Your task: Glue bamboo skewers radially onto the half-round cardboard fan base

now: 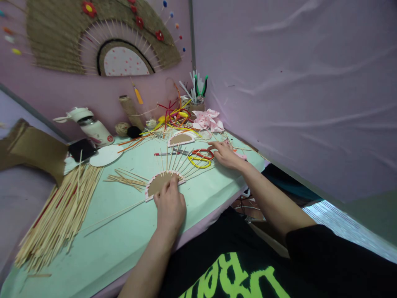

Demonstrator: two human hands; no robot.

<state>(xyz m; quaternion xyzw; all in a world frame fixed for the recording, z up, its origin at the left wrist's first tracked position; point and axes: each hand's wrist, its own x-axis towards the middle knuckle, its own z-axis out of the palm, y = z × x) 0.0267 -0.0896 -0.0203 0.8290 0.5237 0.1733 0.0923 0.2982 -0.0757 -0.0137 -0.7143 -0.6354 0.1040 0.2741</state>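
Observation:
A cardboard half-circle (158, 185) with a pink-spotted white rim lies on the table, thin sticks (173, 159) fanning out from its curved edge. One longer stick (114, 217) reaches left from its lower corner. My left hand (170, 205) presses its bent fingers on the half-circle's right part, holding it against the table. To the right, my right hand (228, 155) is stretched out low over the tabletop, fingers apart, beside a small pink-spotted piece (228, 142). Red-handled scissors (203, 154) and yellow-handled scissors (200, 162) lie just left of it, partly under the sticks.
A large bundle of sticks (58, 215) covers the table's left side, with a smaller pile (125, 180) nearer. Behind are a white oval (106, 155), a bottle (93, 126), a second half-circle (181, 139), crumpled pink paper (207, 120) and a pot (197, 106) with green-handled pliers.

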